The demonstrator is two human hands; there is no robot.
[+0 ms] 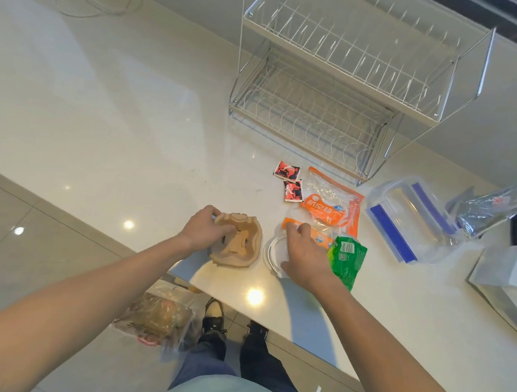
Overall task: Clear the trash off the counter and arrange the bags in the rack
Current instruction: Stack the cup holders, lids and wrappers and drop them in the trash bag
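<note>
From the head camera, I watch the trash-clearing step under way at the counter (pixel 129 137) edge: the left hand (pixel 205 230) curls its fingers round a brown pulp cup carrier (pixel 239 241), while the right hand (pixel 303 258) lies over a clear plastic lid (pixel 271 254), fingertips bent onto an orange-and-white packet (pixel 317 234); whether it truly pinches that packet I cannot tell. Just right lies a green wrapper (pixel 347 259) bearing a barcode. Beyond it, the orange bag of cups (pixel 329 203) reads "航空杯" and "30". Two red sachets (pixel 289 180) carry print too small to read. The wire rack (pixel 342 86) stands unfilled behind. Next, I judge, the carrier and lid must be lifted off towards the trash bag on the floor (pixel 158 319).
</note>
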